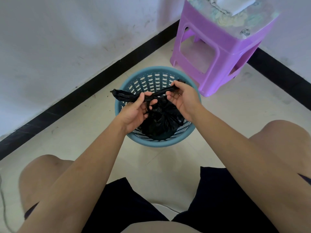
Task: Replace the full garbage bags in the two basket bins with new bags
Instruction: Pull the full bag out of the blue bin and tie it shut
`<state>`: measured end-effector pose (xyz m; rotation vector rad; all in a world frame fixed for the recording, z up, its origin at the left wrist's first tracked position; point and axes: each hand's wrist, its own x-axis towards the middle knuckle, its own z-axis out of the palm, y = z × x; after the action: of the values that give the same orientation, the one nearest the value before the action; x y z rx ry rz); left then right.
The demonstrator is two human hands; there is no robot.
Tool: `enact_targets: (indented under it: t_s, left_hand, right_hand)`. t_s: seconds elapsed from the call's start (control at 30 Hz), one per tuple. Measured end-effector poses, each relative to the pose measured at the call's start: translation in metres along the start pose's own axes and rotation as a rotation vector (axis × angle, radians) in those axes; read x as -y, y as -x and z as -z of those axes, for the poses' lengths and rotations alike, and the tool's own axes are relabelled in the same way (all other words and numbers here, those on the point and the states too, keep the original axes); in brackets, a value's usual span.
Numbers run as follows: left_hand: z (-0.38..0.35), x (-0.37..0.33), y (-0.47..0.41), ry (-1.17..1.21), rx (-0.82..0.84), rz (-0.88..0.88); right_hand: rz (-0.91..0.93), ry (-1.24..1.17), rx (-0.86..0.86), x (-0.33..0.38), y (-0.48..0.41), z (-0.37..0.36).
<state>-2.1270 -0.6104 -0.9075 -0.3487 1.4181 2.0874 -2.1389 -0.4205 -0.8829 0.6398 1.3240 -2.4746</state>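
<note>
A round blue basket bin (134, 78) with a perforated wall stands on the tiled floor in front of my knees. Inside it sits a black garbage bag (161, 121), its top gathered into two twisted ends that cross above the rim. My left hand (134, 111) pinches the left twisted end, which sticks out past the fingers toward the left. My right hand (182, 98) grips the right twisted end over the far side of the bin. Only one bin is in view.
A purple plastic stool (217, 56) stands just right of the bin in the room's corner, with white and patterned items on top. White walls with a black baseboard (84, 93) run behind. My bare knees and dark shorts fill the foreground. A thin cord (3, 207) lies at the far left.
</note>
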Motion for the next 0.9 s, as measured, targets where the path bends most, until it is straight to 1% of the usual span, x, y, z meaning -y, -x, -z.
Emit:
enact_targets:
  t_s: [0.1,0.17,0.27,0.37,0.43,0.47,0.5,0.53,0.57,0.6,0.63,0.7,0.73,0.77,0.8,0.83,0.87,0.9]
  left_hand:
    - [-0.003,-0.001,-0.002,0.022,-0.034,0.045]
    - [-0.005,-0.003,-0.005,0.042,-0.070,0.052]
    - [-0.004,-0.006,-0.007,0.087,-0.124,0.026]
    - [-0.002,-0.007,-0.008,0.059,-0.123,-0.054]
    - [-0.001,-0.003,-0.006,0.018,-0.142,-0.087]
    - [-0.001,-0.003,-0.004,-0.004,-0.152,-0.099]
    - [0.000,-0.003,-0.003,-0.038,-0.167,-0.111]
    - [0.000,-0.004,-0.002,-0.082,-0.189,-0.123]
    - [0.001,-0.005,-0.001,-0.139,-0.211,-0.137]
    - [0.002,-0.007,0.000,-0.206,-0.230,-0.151]
    - [0.003,-0.008,0.001,-0.276,-0.245,-0.164]
    - [0.004,-0.009,0.002,-0.412,-0.262,-0.196]
    - [0.003,-0.010,0.003,-0.482,-0.260,-0.216]
    - [0.002,-0.011,0.004,-0.548,-0.255,-0.233]
    - [0.002,-0.012,0.004,-0.596,-0.247,-0.247]
    - [0.003,-0.013,0.005,-0.631,-0.242,-0.261]
    - [0.002,-0.014,0.006,-0.663,-0.242,-0.279]
    - [0.003,-0.015,0.007,-0.693,-0.252,-0.299]
  right_hand:
    - [-0.024,-0.038,0.014,-0.003,0.008,0.005]
    - [-0.038,-0.020,0.018,-0.004,0.013,0.007]
    - [-0.083,0.096,-0.016,-0.005,0.016,0.012]
    - [-0.154,0.230,-0.102,-0.002,0.017,0.018]
    - [-0.200,0.371,-0.124,0.001,0.013,0.020]
    - [-0.208,0.499,-0.118,0.002,0.011,0.020]
    - [-0.190,0.693,-0.111,0.003,0.006,0.023]
    - [-0.125,0.930,-0.100,0.002,0.001,0.025]
    - [-0.021,1.155,-0.082,0.001,-0.002,0.026]
    - [0.093,1.303,-0.079,-0.001,-0.005,0.026]
    - [0.206,1.360,-0.087,-0.002,-0.005,0.023]
    - [0.385,1.373,-0.097,-0.006,-0.012,0.020]
    - [0.417,1.403,-0.045,-0.008,-0.016,0.017]
    - [0.405,1.420,0.057,-0.011,-0.021,0.016]
    - [0.352,1.392,0.194,-0.013,-0.024,0.013]
    - [0.254,1.336,0.318,-0.015,-0.024,0.009]
    - [0.163,1.283,0.400,-0.018,-0.026,0.007]
    - [0.108,1.267,0.434,-0.021,-0.028,0.006]
